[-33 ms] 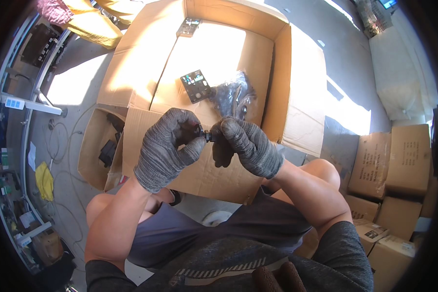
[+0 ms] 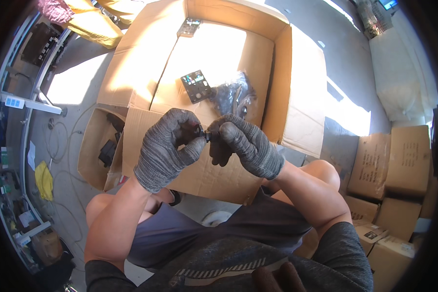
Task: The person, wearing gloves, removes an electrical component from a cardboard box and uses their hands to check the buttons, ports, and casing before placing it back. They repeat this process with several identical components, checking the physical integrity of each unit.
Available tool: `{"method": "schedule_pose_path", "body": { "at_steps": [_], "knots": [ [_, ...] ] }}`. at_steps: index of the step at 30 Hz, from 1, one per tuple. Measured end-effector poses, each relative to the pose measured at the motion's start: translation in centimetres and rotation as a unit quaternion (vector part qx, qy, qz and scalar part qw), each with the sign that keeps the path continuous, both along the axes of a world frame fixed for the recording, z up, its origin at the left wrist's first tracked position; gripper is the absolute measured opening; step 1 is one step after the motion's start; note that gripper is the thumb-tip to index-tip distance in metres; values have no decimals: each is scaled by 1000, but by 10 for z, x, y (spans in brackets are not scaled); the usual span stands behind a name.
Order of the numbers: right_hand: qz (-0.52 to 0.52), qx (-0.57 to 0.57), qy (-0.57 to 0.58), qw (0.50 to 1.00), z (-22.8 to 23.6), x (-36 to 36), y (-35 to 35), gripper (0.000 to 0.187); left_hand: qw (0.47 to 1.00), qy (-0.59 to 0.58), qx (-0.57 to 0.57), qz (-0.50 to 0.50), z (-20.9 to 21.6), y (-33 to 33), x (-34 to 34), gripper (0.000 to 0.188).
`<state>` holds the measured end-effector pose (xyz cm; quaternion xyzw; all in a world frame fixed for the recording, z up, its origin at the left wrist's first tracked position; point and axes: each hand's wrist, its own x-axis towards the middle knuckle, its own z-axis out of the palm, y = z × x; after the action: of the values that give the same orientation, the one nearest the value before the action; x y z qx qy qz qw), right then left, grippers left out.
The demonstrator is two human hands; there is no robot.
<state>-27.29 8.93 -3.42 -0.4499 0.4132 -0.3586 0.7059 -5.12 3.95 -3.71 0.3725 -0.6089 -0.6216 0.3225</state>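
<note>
Hands (image 2: 207, 141) pinch black part (image 2: 203, 132); carton (image 2: 297, 92) behind.

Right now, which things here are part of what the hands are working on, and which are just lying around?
In use: left hand, right hand, small black part pinched between them.

Lying about: circuit board, bag of black parts, open cardboard box, stacked boxes, yellow cloth.

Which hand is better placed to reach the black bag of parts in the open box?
Probably the right hand: it sits just below the black bag, while the left hand is farther left, pinching the small black part.
</note>
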Motion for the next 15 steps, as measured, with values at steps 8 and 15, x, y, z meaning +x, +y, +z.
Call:
{"method": "schedule_pose_path", "body": {
  "at_steps": [8,15],
  "knots": [
    [-65,86,-128,986,-15,1,-13,25,999,-26,-14,14,4,-8,9,27],
    [-185,185,-34,964,-74,-22,-109,12,988,-5,-72,138,14,-22,22,22]
  ]
}}
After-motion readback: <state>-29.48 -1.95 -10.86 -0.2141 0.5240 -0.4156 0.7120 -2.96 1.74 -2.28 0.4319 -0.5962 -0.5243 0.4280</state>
